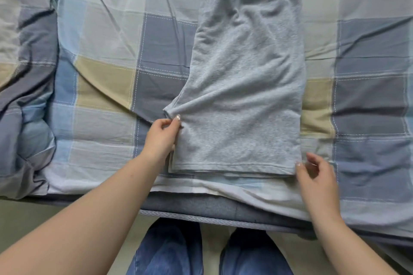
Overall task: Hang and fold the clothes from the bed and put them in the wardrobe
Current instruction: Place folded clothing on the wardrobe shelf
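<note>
Checked cotton bedspread [107, 56] bears fleecy grey shorts [245, 87], left hand [162, 135] pinching.

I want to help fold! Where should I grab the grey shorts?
Probably at the two bottom corners of the hem, coming from the near edge of the bed. The shorts lie flat, folded leg on leg, waistband far away, so the hem is nearest. The left hand already pinches the left edge.

The shorts [243, 87] lie flat on the bed [107, 47], folded lengthwise, waistband at the far end and hem at the near edge. The left grip [162, 135] pinches their left edge just above the hem; the right grip [315, 174] sits at the hem's right corner. A bunched quilt [26, 96] lies well left of the left grip
</note>
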Tool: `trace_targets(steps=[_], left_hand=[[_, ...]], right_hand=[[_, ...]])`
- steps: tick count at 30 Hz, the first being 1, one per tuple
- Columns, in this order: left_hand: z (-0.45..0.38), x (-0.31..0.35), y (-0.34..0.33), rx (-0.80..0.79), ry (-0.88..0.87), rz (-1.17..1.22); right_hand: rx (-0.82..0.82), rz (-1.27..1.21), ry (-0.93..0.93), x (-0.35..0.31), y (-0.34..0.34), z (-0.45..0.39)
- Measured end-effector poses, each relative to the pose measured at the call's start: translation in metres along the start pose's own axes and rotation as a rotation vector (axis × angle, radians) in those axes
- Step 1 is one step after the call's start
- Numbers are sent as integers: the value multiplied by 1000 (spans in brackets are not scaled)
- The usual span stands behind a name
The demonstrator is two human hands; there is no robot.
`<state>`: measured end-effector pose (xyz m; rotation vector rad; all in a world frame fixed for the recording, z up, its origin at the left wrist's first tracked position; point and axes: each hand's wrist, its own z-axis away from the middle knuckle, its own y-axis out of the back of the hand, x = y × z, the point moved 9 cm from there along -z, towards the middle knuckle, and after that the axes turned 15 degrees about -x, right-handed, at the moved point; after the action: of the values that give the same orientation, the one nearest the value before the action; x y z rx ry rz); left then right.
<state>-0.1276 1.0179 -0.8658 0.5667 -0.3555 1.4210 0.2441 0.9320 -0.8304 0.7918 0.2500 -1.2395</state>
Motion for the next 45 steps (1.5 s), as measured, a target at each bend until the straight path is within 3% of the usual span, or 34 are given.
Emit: trace_targets(steps=[4, 7, 10, 15, 19, 22, 26, 33, 38, 45], left_hand=[[17, -21, -11, -172, 35, -223], [25, -31, 3, -48, -9, -176], [31, -34, 9, 49, -28, -347], [32, -30, 3, -12, -91, -451], [36, -32, 2, -14, -68, -344], [40, -50, 0, -92, 26, -305], [54, -50, -11, -181, -28, -86], [74, -80, 7, -75, 80, -67], [88, -70, 4, -161, 69, -109], [123, -78, -6, -344, 352, -121]], right_hand=[[-93, -70, -108, 7, -6, -15], [-135, -165, -104, 9, -10, -14], [-196, -171, -123, 15, -17, -13], [-229, -212, -135, 14, -18, -20], [-236, -225, -82, 20, -17, -17], [-228, -306, -180, 43, -18, -9], [-179, -283, -90, 34, -9, -9], [-212, -338, -242, 65, -12, 9], [-209, -365, -244, 51, -4, 20], [-258, -196, -331, 56, 7, 70]])
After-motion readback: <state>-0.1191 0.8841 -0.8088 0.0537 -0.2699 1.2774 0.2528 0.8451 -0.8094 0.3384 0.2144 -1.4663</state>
